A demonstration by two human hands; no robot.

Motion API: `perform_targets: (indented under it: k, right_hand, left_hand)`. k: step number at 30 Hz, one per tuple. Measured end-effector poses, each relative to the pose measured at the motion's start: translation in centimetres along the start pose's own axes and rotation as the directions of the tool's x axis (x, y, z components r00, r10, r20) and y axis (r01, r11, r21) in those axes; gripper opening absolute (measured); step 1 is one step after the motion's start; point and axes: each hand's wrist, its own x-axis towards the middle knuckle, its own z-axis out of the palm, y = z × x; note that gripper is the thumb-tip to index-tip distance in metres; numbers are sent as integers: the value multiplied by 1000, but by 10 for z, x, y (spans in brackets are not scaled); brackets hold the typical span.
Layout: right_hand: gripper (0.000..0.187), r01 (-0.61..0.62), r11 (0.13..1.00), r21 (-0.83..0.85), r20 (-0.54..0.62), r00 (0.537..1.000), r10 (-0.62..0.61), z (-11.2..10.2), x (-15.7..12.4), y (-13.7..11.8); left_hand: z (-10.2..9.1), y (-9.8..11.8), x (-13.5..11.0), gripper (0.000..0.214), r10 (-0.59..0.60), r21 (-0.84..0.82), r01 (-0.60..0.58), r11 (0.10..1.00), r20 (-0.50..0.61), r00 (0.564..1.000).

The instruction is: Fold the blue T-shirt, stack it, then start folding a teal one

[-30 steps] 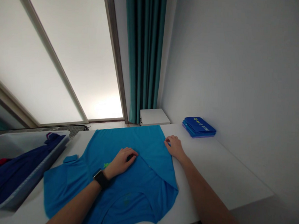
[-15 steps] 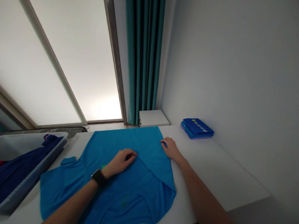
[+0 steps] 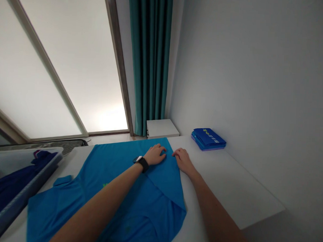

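A bright blue T-shirt (image 3: 108, 161) lies spread on the white table, one part folded over near its right side. A short sleeve and a small raised flap of cloth show at its left. My left hand (image 3: 155, 154), with a black watch on the wrist, rests open on the cloth near the right edge, thumb apart from the fingers. At that edge my right hand (image 3: 184, 160) has its fingertips drawn together on the shirt's border. My left forearm covers part of the shirt and most of a small green print.
A stack of folded blue and purple clothes (image 3: 209, 139) sits on the table (image 3: 239, 185) by the wall. At the left stands a pale plastic bin (image 3: 19, 200) holding dark blue clothing (image 3: 11, 182). Behind the table are a white cabinet (image 3: 162, 128) and a green curtain (image 3: 150, 63).
My left hand has moved forward and right across the shirt, close to my right hand. The right hand stays at the shirt's edge. The view has shifted slightly right.
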Motion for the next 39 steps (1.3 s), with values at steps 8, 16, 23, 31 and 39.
perform_targets:
  k: [8,16,23,31,39]
  right_hand:
    - [33,-69,998,11,-5,998,69,-5,3,1]
    - [26,-89,994,-59,24,996,91,-2,2,1]
    - [24,-73,984,-162,29,997,78,-1,0,3]
    - [26,-51,974,-222,36,998,60,2,0,2]
    - [30,-47,971,-233,40,998,58,0,-2,-5]
  left_hand:
    - [5,-9,16,17,31,-137,-26,990,32,999]
    - [6,-13,9,24,39,-281,-40,959,-9,999]
    - [9,-3,-3,31,-22,-176,9,984,-71,997]
    - [-11,-7,-41,35,-64,-42,63,997,-9,998]
    - [-28,-23,-106,27,38,-19,-38,999,-3,999]
